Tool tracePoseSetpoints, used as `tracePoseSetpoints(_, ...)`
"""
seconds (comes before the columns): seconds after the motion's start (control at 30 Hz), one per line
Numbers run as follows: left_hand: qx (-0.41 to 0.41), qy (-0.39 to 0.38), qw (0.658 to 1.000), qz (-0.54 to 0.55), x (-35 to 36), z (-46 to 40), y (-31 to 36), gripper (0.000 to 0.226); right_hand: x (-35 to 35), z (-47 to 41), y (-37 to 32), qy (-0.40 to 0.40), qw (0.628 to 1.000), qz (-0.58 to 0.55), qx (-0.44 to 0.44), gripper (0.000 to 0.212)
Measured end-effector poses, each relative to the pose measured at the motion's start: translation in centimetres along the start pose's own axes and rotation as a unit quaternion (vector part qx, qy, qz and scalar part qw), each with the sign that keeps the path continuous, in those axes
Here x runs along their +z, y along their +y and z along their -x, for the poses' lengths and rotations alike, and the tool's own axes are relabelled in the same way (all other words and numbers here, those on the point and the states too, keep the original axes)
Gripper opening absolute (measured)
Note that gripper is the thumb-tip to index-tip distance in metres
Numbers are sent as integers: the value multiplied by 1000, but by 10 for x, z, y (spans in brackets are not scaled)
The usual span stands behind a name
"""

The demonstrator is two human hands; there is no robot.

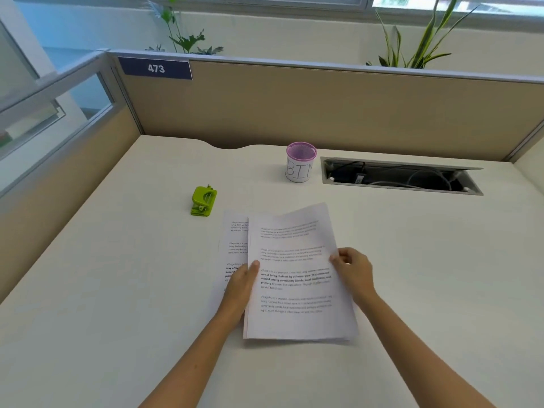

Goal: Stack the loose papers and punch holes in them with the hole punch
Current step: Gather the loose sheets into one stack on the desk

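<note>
A printed white sheet [297,260] is held a little above the desk, tilted slightly. My left hand [243,285] grips its left edge with the thumb on top. My right hand [353,270] pinches its right edge. Under and to the left of it another printed sheet [234,240] lies flat on the desk, partly covered. A green hole punch [203,201] stands on the desk to the upper left of the papers, apart from both hands.
A pink mesh cup [300,162] with a white label stands behind the papers. To its right an open cable slot [400,175] is cut into the white desk [117,290]. Beige partition walls [294,107] close the back and left.
</note>
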State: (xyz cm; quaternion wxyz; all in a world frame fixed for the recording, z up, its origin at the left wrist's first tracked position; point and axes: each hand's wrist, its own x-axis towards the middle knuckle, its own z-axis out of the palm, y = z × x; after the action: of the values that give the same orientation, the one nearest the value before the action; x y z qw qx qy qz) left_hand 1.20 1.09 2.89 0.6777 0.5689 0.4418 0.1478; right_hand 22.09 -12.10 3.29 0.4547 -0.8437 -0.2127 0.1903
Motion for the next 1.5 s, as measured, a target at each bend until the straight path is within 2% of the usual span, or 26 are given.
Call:
tracePoseSetpoints(0.07, 18, 4, 999, -30, 1, 1, -1, 18, 6, 5, -2, -1, 1000, 5, 0, 11)
tracePoseSetpoints(0.33, 40, 17, 998, -55, 7, 3, 5, 31, 3, 16, 6, 10, 999, -37, 22, 12)
tracePoseSetpoints(0.43, 40, -4, 999, -2, 11, 4, 9, 30, -5, 19, 10, 11, 993, -105, 57, 32)
tracePoseSetpoints(0.5, 40, -19, 998, 32, 14, 4, 14, 30, -12, 17, 8, -20, 982, -164, 94, 51)
tracePoseSetpoints(0.57, 46, -24, 998, 42, 17, 3, 20, 31, -20, 11, 7, -67, 966, -210, 134, 60)
tracePoseSetpoints(0.63, 48, -31, 998, 39, 17, 2, 26, 30, -29, 8, 5, -94, 956, -236, 145, 53)
tracePoseSetpoints(0.77, 34, -54, 998, 19, 14, -1, 33, 19, -41, 8, 8, -84, 967, -214, 110, 23)
tracePoseSetpoints(0.8, 44, -30, 998, -16, 14, -2, 32, 17, -43, 8, 10, -78, 970, -207, 101, 19)
tracePoseSetpoints(0.87, 69, 92, 977, -182, 10, -10, 28, 26, -45, 6, 16, -57, 981, -165, 79, 13)
tracePoseSetpoints(0.93, 42, 220, 907, -356, 1, -16, 25, 49, -46, 4, 21, -29, 992, -105, 59, 8)
tracePoseSetpoints(1.0, -26, 255, 869, -424, -9, -18, 24, 68, -48, 3, 27, -12, 996, -70, 52, 6)
tracePoseSetpoints(1.1, -76, 238, 853, -458, -17, -21, 21, 79, -49, 7, 33, -13, 998, -49, 45, 4)
tracePoseSetpoints(1.37, -134, 236, 869, -414, -19, -29, 32, 81, -48, 10, 42, -11, 998, -50, 31, 6)
tracePoseSetpoints(1.5, -71, 201, 927, -309, -23, -31, 34, 63, -49, 10, 43, -17, 998, -53, 29, 4)
